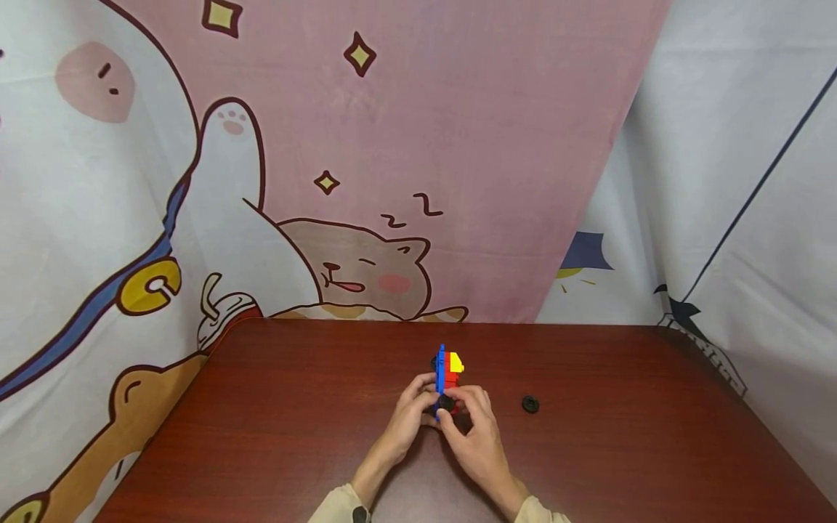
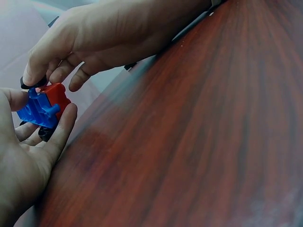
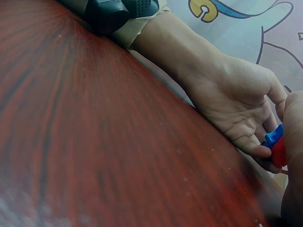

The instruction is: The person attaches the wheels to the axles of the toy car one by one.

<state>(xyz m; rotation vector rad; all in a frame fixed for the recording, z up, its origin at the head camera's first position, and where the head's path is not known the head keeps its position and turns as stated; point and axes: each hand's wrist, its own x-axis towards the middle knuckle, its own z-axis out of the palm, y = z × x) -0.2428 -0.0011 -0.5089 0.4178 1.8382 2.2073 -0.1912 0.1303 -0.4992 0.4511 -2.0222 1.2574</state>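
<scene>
A toy vehicle made of building blocks, with a blue base (image 1: 441, 372), red blocks (image 2: 57, 97) and a yellow block (image 1: 455, 362), is held up on its end between both hands. My left hand (image 1: 407, 423) grips it from the left, fingers and thumb around the blue base. With thumb and fingertips, my right hand (image 1: 480, 439) pinches a black wheel (image 1: 446, 402) at the near end of the base. Another black wheel (image 2: 45, 134) shows under the toy in the left wrist view. In the right wrist view, my right hand hides most of the toy.
A loose black wheel (image 1: 530, 404) lies on the dark red wooden table (image 1: 628, 436), right of my hands. Behind the table hangs a cartoon-printed cloth (image 1: 497, 160), which also runs along both sides.
</scene>
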